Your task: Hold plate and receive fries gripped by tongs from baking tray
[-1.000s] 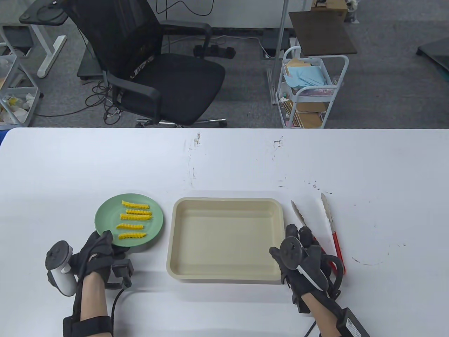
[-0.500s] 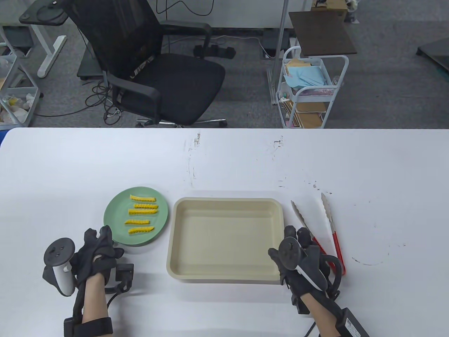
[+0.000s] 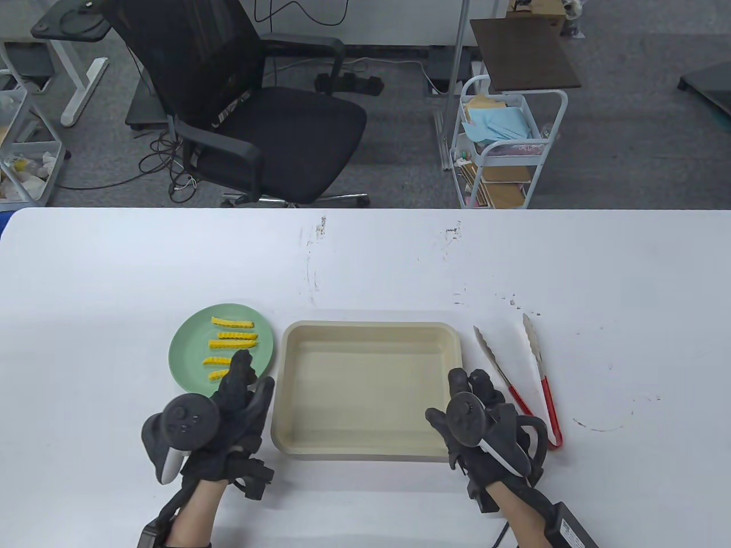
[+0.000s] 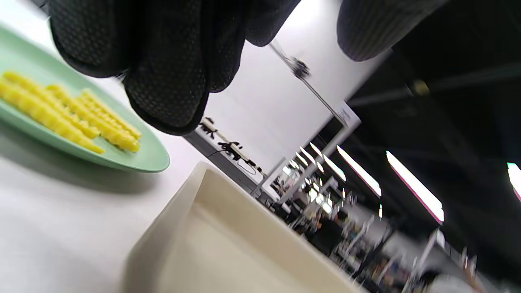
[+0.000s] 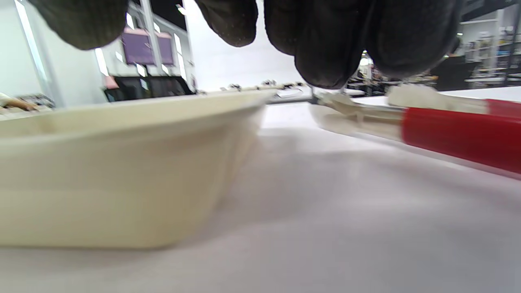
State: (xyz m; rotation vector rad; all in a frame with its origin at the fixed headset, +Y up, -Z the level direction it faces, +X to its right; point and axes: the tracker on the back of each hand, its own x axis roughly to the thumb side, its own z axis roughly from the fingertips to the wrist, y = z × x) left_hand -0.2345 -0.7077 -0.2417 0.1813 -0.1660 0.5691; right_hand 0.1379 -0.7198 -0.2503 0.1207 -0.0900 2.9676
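Left hand (image 3: 231, 411): near front edge of table, fingers (image 4: 167, 81) extended forward, empty.
Right hand (image 3: 477, 422): near front edge, fingers curled, empty.

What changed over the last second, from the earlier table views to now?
The left hand let go of the green plate, which now sits set down slightly further right beside the baking tray, then swung right, its fingers reaching over the plate's near edge. The right hand slid left off the tongs. Tray, tongs and the five fries kept their arrangement.
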